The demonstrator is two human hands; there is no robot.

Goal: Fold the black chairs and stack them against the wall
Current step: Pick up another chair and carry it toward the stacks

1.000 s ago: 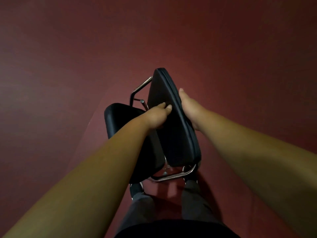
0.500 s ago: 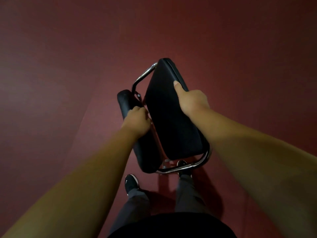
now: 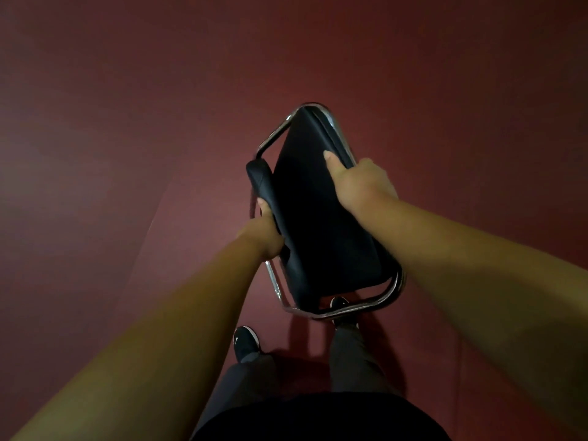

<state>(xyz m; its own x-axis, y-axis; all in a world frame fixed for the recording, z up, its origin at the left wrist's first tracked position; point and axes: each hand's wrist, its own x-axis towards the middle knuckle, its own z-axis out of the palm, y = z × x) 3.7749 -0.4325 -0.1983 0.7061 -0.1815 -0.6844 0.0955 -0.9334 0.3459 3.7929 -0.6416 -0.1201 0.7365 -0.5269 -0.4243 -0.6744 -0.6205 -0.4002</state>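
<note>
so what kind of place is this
Likely an indoor hall or function room, though little shows: plain dark red floor all round, and the left hand and right hand hold a black padded folding chair with chrome frame.

A dark red floor [image 3: 121, 160] is lying under everything, with a paler band crossing it. Standing on it are a left black sneaker [image 3: 246, 340] and a right black sneaker [image 3: 340, 304], partly hidden.

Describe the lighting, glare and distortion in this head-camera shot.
Head view: dim, reddish light; the black chair loses detail in shadow; bright glints on its chrome frame; wide-angle stretch swells both forearms towards the corners; the right hand catches more light than the left hand.
</note>
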